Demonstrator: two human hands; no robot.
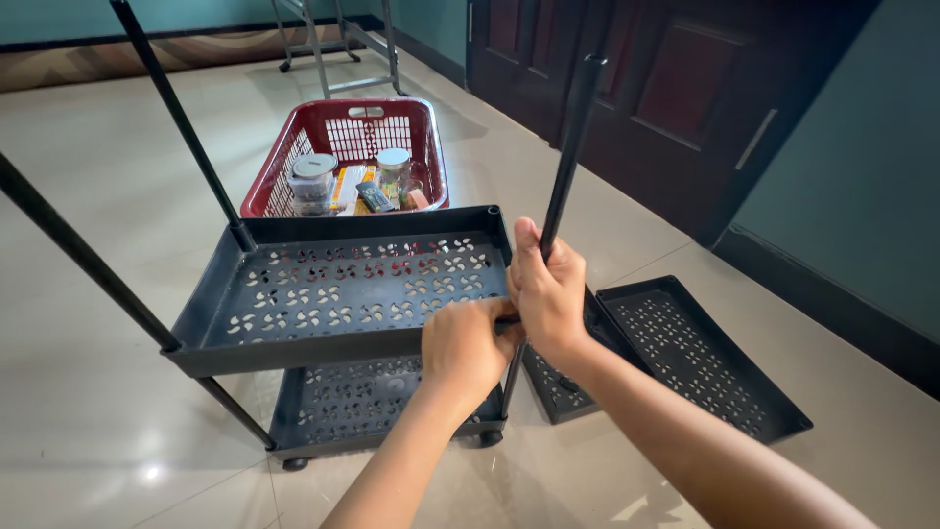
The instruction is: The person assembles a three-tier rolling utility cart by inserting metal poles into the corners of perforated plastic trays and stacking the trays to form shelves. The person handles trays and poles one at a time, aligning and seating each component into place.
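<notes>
Pale glossy floor tiles (88,196) carry a dark plastic shelf rack on small wheels. At its near right corner a black pole (566,162) stands almost upright, and the right hand (550,294) is wrapped tight around it low down, thumb pointing up, probably to keep it straight in its corner socket. The left hand (468,343) grips the corner of the upper tray (343,289) just beside it, fingers curled over the rim as if to steady it. A lower tray (362,402) sits beneath. Two spare trays (705,353) lie flat on the floor to the right, within reach. Behind the rack stands a red basket (343,132) holding jars and small packets.
</notes>
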